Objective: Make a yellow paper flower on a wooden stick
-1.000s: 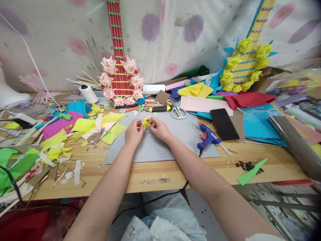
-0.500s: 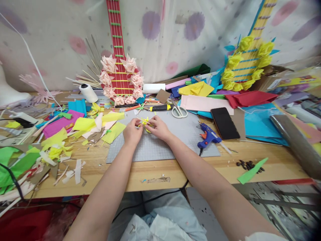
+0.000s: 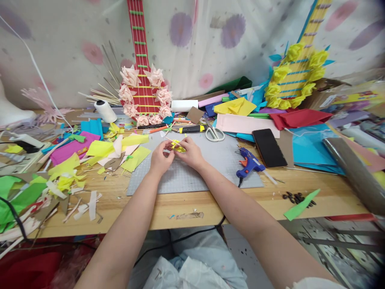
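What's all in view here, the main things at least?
Pink-flowered guitar model: one, red, back left
Yellow-flowered guitar model: one, yellow, back right
Thread spool: one, white, back left
Gridded cutting mat: one, grey, centre
Metal scissors: one, white-handled, mat's back edge
Utility knife: one, yellow-black, beside scissors
Plastic glue gun: one, blue, mat's right edge
Rectangular phone: one, black, right of glue gun
Small oval pieces: many, black, front right
Paper scraps: many, mixed, mostly left
Folded paper piece: one, yellow, centre
Left hand: one, bare, centre
Right hand: one, bare, holding yellow paper
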{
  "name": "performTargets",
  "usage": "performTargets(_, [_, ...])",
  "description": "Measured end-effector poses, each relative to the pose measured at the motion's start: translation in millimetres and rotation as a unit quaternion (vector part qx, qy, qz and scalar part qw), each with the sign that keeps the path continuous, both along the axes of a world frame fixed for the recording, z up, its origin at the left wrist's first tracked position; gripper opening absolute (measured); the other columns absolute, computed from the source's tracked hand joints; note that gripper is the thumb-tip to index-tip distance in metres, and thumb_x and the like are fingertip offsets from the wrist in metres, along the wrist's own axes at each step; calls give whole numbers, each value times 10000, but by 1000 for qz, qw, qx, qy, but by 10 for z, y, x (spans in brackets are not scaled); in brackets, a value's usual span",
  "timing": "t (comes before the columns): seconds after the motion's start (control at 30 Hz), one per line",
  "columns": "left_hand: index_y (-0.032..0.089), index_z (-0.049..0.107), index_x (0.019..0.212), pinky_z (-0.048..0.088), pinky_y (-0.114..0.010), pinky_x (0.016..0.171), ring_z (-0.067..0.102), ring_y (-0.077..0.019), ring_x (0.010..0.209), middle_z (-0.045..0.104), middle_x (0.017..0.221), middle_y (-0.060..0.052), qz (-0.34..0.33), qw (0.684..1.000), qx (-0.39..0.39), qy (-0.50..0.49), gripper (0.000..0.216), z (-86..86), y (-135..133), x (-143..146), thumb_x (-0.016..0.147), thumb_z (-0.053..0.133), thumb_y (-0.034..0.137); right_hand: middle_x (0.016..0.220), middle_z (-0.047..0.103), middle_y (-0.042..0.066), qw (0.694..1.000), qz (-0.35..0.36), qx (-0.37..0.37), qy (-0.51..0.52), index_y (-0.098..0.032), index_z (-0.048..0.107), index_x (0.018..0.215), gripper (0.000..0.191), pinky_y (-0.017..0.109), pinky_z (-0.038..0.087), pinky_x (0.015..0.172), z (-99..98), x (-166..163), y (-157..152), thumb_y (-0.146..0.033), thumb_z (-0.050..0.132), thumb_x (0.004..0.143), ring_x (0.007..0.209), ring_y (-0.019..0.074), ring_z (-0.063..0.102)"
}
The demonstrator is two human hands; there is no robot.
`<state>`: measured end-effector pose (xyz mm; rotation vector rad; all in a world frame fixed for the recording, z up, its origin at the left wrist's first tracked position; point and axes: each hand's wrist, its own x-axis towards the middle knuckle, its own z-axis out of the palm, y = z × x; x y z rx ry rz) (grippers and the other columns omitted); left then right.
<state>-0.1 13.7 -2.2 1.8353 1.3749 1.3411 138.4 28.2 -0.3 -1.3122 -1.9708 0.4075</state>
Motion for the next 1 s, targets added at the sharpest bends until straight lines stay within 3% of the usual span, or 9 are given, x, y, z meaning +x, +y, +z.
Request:
performTargets(0.33, [182,556,1004,497,-224,627,590,-125,807,638,930,-47,11,999,14,35,331,-12,3,-10,690,482,109,938,479,41,1000,6,9,-2,-193,604,868,212,259,396,705,30,22,-6,-346,561,728,840,145,498])
performTargets(0.63, [198,601,970,493,-215,613,580,-116,789,623,967,-37,9,996,39,82,317,-28,17,-36,683,497,110,905,509,33,1000,18,19,2,-186,614,843,166,246,379,668,-8,38,24,-233,514,719,796,130,499])
performTargets(0.87, [218,636,940,493,-227,650,559,-137,871,609,946,-36,15,991,62,114,279,-34,21,-52,722,485,129,906,507,30,999,34,25,1,-187,613,832,161,238,379,669,4,70,34,-214,504,717,773,120,484])
performTargets(1.0, [223,641,927,481,-276,758,531,-167,944,614,945,-38,27,982,87,166,258,-30,22,-57,711,523,148,927,509,34,998,59,22,-12,-184,616,824,158,243,386,692,39,90,24,-213,513,707,787,121,486])
